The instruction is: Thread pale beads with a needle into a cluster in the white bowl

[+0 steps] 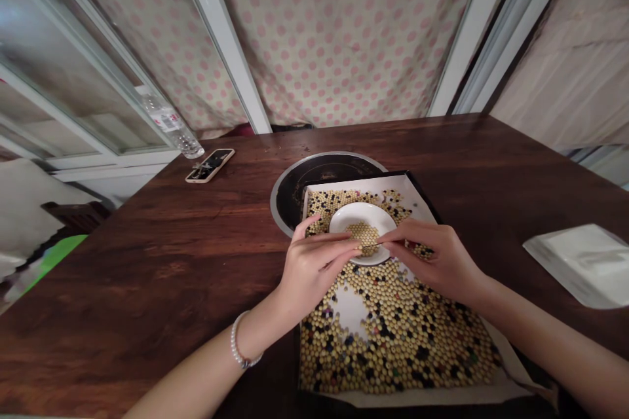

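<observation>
My left hand [314, 260] and my right hand [435, 254] meet over a white bowl [344, 215] that holds pale yellow beads [362, 234]. Between the left thumb and fingertips is a small pale bead [359, 249]. The right fingertips pinch a thin dark strand [371, 245], a needle or wire, which reaches to the bead; I cannot tell whether it passes through. Below the bowl lies a tray [351, 311] lined with white, spread with many yellow beads mixed with black and a few coloured ones. My right fingers hide part of the bowl's rim.
A dark round plate with a silver rim [280, 200] lies partly under the tray. At the far left are a phone [210, 165] and a clear plastic bottle [171, 124]. A white packet [582, 262] rests on the right of the wooden table [196, 275].
</observation>
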`<state>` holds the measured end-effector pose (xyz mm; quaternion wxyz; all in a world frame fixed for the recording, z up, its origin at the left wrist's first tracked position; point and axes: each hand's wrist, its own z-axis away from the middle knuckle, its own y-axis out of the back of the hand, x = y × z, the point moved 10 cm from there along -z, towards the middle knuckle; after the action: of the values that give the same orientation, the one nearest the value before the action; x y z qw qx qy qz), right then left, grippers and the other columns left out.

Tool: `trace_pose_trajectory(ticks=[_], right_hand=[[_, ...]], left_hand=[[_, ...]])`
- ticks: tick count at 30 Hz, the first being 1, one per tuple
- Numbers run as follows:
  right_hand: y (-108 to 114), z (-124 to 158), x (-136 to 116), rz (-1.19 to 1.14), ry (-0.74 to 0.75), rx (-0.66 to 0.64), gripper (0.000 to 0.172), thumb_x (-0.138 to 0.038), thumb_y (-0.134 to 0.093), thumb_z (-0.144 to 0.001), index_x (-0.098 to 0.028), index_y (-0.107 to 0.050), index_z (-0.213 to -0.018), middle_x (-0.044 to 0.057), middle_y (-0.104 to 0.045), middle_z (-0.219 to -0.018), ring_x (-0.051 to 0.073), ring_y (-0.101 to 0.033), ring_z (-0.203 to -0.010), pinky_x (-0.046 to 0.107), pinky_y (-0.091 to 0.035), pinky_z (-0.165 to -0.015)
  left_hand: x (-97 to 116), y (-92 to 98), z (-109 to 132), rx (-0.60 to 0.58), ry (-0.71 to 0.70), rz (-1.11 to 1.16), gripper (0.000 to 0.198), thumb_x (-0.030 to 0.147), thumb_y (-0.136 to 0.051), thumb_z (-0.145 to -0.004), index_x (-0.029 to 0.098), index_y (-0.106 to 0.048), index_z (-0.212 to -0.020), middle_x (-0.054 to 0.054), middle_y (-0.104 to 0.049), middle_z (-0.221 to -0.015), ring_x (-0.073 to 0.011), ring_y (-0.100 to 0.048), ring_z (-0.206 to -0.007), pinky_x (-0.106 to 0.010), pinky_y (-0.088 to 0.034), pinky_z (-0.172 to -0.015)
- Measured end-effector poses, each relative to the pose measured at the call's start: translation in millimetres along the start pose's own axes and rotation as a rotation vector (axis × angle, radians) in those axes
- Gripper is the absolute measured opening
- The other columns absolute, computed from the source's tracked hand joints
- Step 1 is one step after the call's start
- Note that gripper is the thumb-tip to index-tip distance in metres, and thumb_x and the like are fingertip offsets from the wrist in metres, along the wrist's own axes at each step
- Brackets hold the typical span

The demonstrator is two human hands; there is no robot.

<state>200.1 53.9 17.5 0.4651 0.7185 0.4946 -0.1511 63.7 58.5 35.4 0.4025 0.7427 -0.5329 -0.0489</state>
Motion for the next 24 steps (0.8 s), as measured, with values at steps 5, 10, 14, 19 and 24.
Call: trace_pose_trajectory(ticks=[5, 10, 14, 19, 24], right_hand=[[-12.6, 2.4, -8.4, -0.043, 0.036, -0.083, 0.013, -0.013, -0.057, -0.082, -0.017, -0.066, -0.09, 0.003, -0.067, -0.08, 0.012, -0.061, -0.075, 0.025, -0.049, -0.067], [-9.5, 3.3, -6.7, -0.014, 0.03, -0.049, 0.011, -0.013, -0.057, -0.081, -0.018, -0.066, -0.087, 0.001, -0.066, -0.076, 0.011, -0.06, -0.07, 0.024, -0.048, -0.063], [-1.2, 1.8, -4.6, 0.021, 0.024, 0.014, 0.011, -0.013, -0.057, -0.08, -0.017, -0.065, -0.085, 0.001, -0.065, -0.073, 0.01, -0.059, -0.066, 0.024, -0.046, -0.058], [1.3, 1.9, -6.5, 0.031, 0.033, 0.033, 0.01, -0.014, -0.057, -0.08, -0.018, -0.065, -0.084, 0.001, -0.065, -0.071, 0.011, -0.058, -0.063, 0.025, -0.047, -0.056], [-3.5, 1.8, -6.0, 0.025, 0.022, 0.0, 0.011, -0.015, -0.055, -0.081, -0.019, -0.065, -0.084, 0.001, -0.065, -0.072, 0.011, -0.058, -0.064, 0.026, -0.048, -0.058]], left_hand=[[8.8, -5.4, 1.0, -0.061, -0.089, 0.049, 0.015, 0.018, -0.064, -0.081, 0.026, -0.064, -0.094, 0.005, -0.073, -0.09, -0.0128, -0.07, -0.08, -0.039, -0.037, -0.1], [9.6, -3.5, -0.7, -0.044, -0.079, 0.078, 0.021, 0.018, -0.064, -0.081, 0.025, -0.06, -0.1, 0.005, -0.073, -0.092, -0.0119, -0.069, -0.079, -0.037, -0.038, -0.101], [4.3, -2.5, -1.5, -0.031, -0.023, 0.075, 0.015, 0.018, -0.063, -0.081, 0.024, -0.061, -0.095, 0.004, -0.073, -0.089, -0.0122, -0.069, -0.08, -0.037, -0.039, -0.1], [0.8, -5.1, -0.8, -0.048, 0.002, 0.084, 0.014, 0.018, -0.061, -0.082, 0.024, -0.062, -0.095, 0.005, -0.073, -0.084, -0.0113, -0.069, -0.075, -0.037, -0.039, -0.1], [3.1, -3.7, -1.7, -0.044, -0.018, 0.092, 0.013, 0.016, -0.062, -0.082, 0.023, -0.063, -0.093, 0.004, -0.073, -0.086, -0.0112, -0.069, -0.077, -0.035, -0.041, -0.097]])
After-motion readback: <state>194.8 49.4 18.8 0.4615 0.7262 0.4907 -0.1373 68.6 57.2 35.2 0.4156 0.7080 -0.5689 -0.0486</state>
